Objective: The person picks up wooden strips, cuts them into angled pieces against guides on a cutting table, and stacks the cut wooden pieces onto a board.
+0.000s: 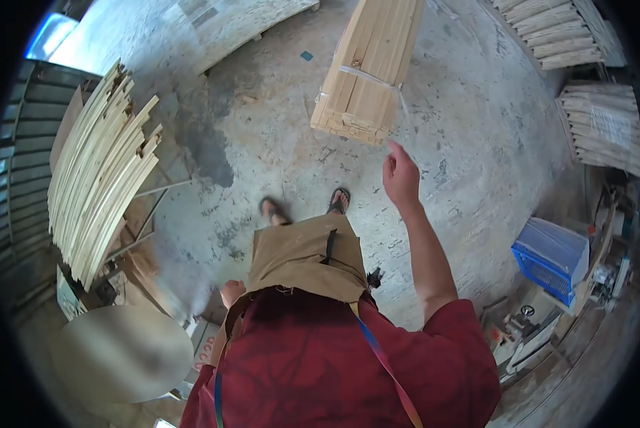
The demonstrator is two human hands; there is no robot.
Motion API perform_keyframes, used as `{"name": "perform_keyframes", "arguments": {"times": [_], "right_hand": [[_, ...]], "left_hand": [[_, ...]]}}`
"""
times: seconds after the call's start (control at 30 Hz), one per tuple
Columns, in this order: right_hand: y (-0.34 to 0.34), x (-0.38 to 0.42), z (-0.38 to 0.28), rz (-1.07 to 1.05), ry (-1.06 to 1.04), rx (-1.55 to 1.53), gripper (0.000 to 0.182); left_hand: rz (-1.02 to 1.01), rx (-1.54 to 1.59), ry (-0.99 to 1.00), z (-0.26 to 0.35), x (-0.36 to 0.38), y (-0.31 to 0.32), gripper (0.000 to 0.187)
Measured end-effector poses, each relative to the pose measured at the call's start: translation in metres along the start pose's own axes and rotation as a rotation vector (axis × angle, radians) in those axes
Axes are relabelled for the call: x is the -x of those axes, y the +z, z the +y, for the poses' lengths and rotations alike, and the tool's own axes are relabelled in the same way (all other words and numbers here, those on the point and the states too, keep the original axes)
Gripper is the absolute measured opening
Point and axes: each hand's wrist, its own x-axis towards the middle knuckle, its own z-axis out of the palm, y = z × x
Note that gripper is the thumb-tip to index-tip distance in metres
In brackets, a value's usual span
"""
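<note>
Strapped wooden boards [366, 78] lie at the upper centre of the frame, their far end cut off by the top edge. Nearest, a tan apron [305, 253] partly hides the left hand [232, 292]; I cannot tell whether it grips anything. A pale disc [123, 353] at lower left is too blurred to identify, beside a box [205, 342] with red characters (not surely readable). The right hand [401, 177], right of centre, is just beside the boards' near end, its curled fingers hiding whether it is empty. Farther right, cloudy film covers a blue crate [548, 260], obscuring its contents.
</note>
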Motion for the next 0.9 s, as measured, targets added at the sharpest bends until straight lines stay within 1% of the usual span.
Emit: {"name": "perform_keyframes", "arguments": {"times": [0.03, 0.07, 0.1, 0.13, 0.17, 0.2, 0.23, 0.27, 0.3, 0.37, 0.5, 0.6, 0.7, 0.8, 0.87, 0.9], "right_hand": [[0.004, -0.015, 0.005, -0.017, -0.005, -0.006, 0.036], [0.009, -0.029, 0.01, 0.004, -0.045, 0.059, 0.04], [0.012, -0.036, 0.013, 0.032, -0.083, 0.126, 0.045], [0.015, -0.04, 0.017, 0.028, -0.086, 0.125, 0.045], [0.017, -0.043, 0.021, -0.02, -0.067, 0.164, 0.047], [0.017, -0.046, 0.023, -0.065, -0.05, 0.206, 0.048], [0.017, -0.051, 0.023, -0.106, -0.039, 0.251, 0.05], [0.016, -0.056, 0.024, -0.1, -0.055, 0.259, 0.05], [0.014, -0.056, 0.022, -0.099, -0.085, 0.298, 0.049], [0.011, -0.059, 0.019, -0.099, -0.149, 0.374, 0.046], [0.003, -0.07, 0.005, -0.143, -0.273, 0.392, 0.043], [0.007, -0.072, 0.009, -0.181, -0.283, 0.394, 0.043], [0.01, -0.073, 0.014, -0.192, -0.3, 0.393, 0.043], [0.009, -0.079, 0.002, -0.175, -0.326, 0.391, 0.043], [0.007, -0.084, -0.005, -0.217, -0.298, 0.372, 0.043], [0.007, -0.086, -0.008, -0.238, -0.284, 0.361, 0.043]], "left_hand": [[0.01, 0.052, 0.0, 0.004, 0.009, 0.003, 0.03], [0.008, 0.051, -0.014, 0.0, 0.005, 0.018, 0.03], [-0.054, 0.013, 0.023, -0.001, -0.005, 0.032, 0.031], [-0.116, -0.023, 0.064, 0.005, -0.013, 0.04, 0.032], [-0.177, -0.059, 0.107, 0.007, -0.019, 0.044, 0.033], [-0.177, -0.055, 0.107, 0.006, -0.023, 0.046, 0.033], [-0.153, -0.022, 0.087, 0.028, -0.015, 0.022, 0.034], [-0.128, 0.018, 0.068, 0.057, -0.005, -0.005, 0.035], [-0.107, 0.058, 0.044, 0.073, -0.003, -0.013, 0.036], [-0.101, 0.115, 0.047, 0.084, -0.012, -0.011, 0.036], [-0.093, 0.21, 0.04, 0.088, -0.02, -0.009, 0.036], [-0.095, 0.257, 0.035, 0.092, -0.024, 0.0, 0.036], [-0.17, 0.272, -0.013, 0.091, -0.028, 0.01, 0.037], [-0.168, 0.245, -0.014, 0.097, -0.027, 0.014, 0.037], [-0.173, 0.235, -0.019, 0.101, -0.024, 0.019, 0.038], [-0.174, 0.277, -0.035, 0.103, -0.023, 0.02, 0.037]]}}
